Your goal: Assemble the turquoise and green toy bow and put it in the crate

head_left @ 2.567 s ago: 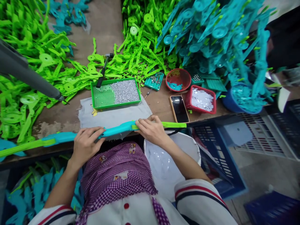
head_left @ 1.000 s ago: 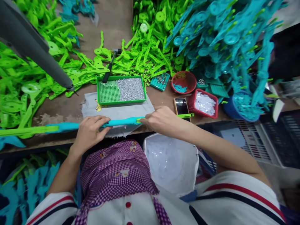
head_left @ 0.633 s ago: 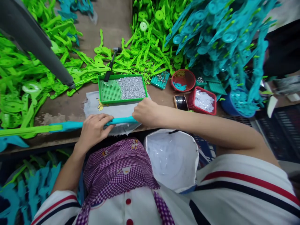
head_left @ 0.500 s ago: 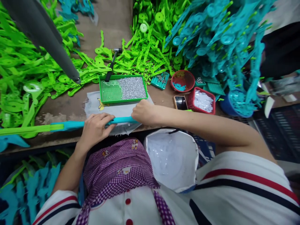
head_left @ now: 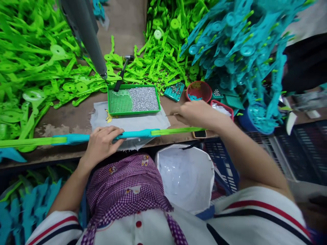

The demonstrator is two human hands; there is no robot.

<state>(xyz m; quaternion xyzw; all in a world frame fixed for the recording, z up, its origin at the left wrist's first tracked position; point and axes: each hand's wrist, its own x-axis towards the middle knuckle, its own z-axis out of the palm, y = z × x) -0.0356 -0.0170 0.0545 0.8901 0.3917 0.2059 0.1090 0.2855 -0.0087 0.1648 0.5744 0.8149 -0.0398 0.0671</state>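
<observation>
A long plastic piece, with a blue middle [head_left: 136, 133] and bright green arms, lies along the table's front edge. My left hand [head_left: 103, 143] is closed around its blue middle, thumb towards the right. My right hand [head_left: 196, 114] is off the piece, above its right green arm [head_left: 176, 130] and in front of the red round basket [head_left: 199, 90]. Its fingers are drawn together and point left; whether something small is between them is hidden. Beyond my left hand sits a green perforated tray [head_left: 120, 113] with small metal pins [head_left: 144, 98] heaped in its right half.
A grey pen-shaped power tool [head_left: 89, 41] hangs at upper left. A hammer [head_left: 122, 73] leans on the tray. Green parts [head_left: 58, 75] and blue parts [head_left: 237, 37] are piled behind. A phone [head_left: 199, 134] lies near the edge, a white-lined container [head_left: 186, 173] below.
My right hand has let go of the blue middle and moved right and up, uncovering the right green arm. My left hand keeps its hold. The grey tool appears further right.
</observation>
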